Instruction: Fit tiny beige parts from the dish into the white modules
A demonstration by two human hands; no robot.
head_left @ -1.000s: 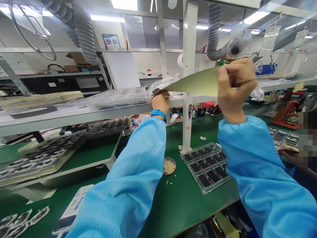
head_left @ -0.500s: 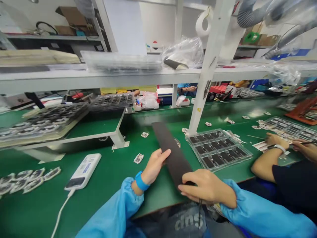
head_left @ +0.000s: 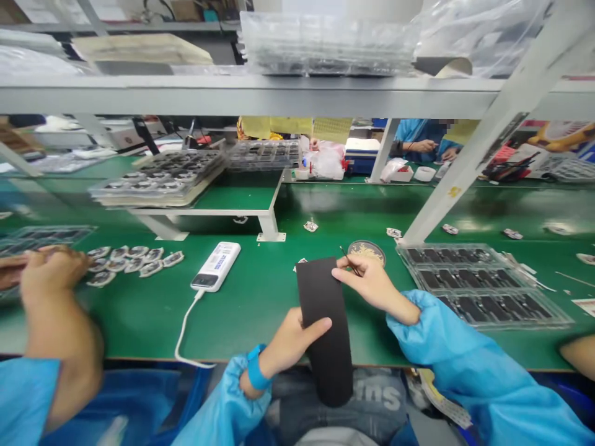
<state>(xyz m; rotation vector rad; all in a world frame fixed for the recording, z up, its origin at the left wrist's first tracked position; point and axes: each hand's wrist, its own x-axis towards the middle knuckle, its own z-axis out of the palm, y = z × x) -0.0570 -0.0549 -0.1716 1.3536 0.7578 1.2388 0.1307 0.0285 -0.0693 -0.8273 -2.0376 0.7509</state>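
Observation:
A long black strip (head_left: 325, 328) lies lengthwise from the green bench edge down over my lap. My left hand (head_left: 290, 344) grips its left edge near the middle, thumb on top. My right hand (head_left: 367, 282) pinches the strip's upper right corner and also holds thin tweezers (head_left: 348, 260) between its fingers. A small round dish (head_left: 367, 249) of tiny parts sits just beyond my right hand.
A clear tray (head_left: 478, 282) of black parts lies right of my hands. A white power bank (head_left: 216, 265) with its cable lies to the left, beside a row of small parts (head_left: 134, 259). A co-worker's hand (head_left: 51, 272) works at far left. A raised shelf (head_left: 232, 204) carries stacked trays.
The strip came down from shelf height to the bench edge, and my view dropped with it. My right hand shifted from the strip's near end to its far corner.

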